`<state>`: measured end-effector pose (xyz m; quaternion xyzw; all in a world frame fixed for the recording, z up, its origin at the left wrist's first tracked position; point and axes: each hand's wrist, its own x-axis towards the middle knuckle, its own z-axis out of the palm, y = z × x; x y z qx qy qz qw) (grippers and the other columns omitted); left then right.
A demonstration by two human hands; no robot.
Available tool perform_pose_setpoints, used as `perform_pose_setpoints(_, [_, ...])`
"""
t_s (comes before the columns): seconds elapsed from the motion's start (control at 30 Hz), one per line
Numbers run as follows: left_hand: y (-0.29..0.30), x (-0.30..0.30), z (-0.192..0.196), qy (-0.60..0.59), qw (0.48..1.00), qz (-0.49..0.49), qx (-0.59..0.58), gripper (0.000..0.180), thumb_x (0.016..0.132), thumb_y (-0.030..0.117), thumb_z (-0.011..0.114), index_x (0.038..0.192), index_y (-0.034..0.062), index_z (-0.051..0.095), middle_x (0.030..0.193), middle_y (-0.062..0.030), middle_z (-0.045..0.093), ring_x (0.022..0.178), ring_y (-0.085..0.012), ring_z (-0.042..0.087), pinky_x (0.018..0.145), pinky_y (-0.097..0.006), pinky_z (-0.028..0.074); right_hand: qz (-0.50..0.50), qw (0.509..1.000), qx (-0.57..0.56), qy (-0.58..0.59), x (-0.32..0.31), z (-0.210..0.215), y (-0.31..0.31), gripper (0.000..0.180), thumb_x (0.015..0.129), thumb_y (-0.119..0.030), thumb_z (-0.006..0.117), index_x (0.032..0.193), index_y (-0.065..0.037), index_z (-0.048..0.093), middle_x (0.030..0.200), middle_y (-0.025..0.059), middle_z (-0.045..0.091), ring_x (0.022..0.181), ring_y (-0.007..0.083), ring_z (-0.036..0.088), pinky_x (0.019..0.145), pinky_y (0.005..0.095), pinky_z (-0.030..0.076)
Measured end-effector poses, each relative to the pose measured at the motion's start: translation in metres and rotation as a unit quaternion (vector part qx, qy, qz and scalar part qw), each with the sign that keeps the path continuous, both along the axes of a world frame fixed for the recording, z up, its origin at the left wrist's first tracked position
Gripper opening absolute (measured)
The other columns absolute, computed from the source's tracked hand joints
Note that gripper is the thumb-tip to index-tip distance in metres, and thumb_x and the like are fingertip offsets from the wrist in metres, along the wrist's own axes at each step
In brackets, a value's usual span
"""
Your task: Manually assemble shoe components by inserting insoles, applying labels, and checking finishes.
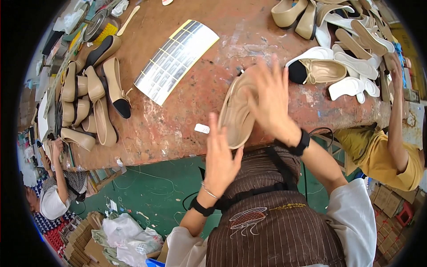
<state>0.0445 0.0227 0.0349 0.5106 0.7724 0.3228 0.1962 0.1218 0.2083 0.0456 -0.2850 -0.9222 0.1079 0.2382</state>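
A beige flat shoe (235, 116) lies tilted at the near edge of the worn reddish table (178, 120), its opening facing up. My left hand (221, 158) grips its heel end from below, fingers pointing up and the thumb under the sole. My right hand (270, 101) hovers over the shoe's toe half with fingers spread and blurred; its palm touches or nearly touches the upper. Both wrists wear black bands.
A silver sheet of stickers (176, 60) and a small white label (202, 128) lie on the table. Beige shoes with black toes (95, 95) line the left side. More shoes and white insoles (351, 66) pile up at right. One seated person (387, 155) works at right, another (58, 196) at lower left.
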Motion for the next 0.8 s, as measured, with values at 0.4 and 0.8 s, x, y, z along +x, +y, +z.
perform_pose_setpoints(0.4, [0.017, 0.046, 0.009, 0.175, 0.968, -0.116, -0.137, 0.036, 0.079, 0.018, 0.074, 0.110, 0.0012, 0.070, 0.129, -0.0169, 0.063, 0.075, -0.0302, 0.066, 0.062, -0.037, 0.058, 0.036, 0.977, -0.211, -0.020, 0.055, -0.003, -0.065, 0.026, 0.083, 0.002, 0.058, 0.109, 0.003, 0.057, 0.125, 0.0264, 0.059, 0.128, 0.0440, 0.051, 0.113, 0.0527, 0.038])
perform_pose_setpoints(0.8, [0.018, 0.040, 0.003, 0.154, 0.970, -0.144, -0.120, 0.041, 0.073, 0.012, 0.071, 0.112, -0.0032, 0.070, 0.138, -0.0198, 0.059, 0.074, -0.0243, 0.066, 0.057, -0.032, 0.058, 0.026, 0.986, -0.051, -0.154, 0.037, -0.019, -0.049, 0.054, 0.085, -0.006, 0.051, 0.134, 0.016, 0.044, 0.131, 0.0313, 0.054, 0.128, 0.0445, 0.050, 0.118, 0.0605, 0.020])
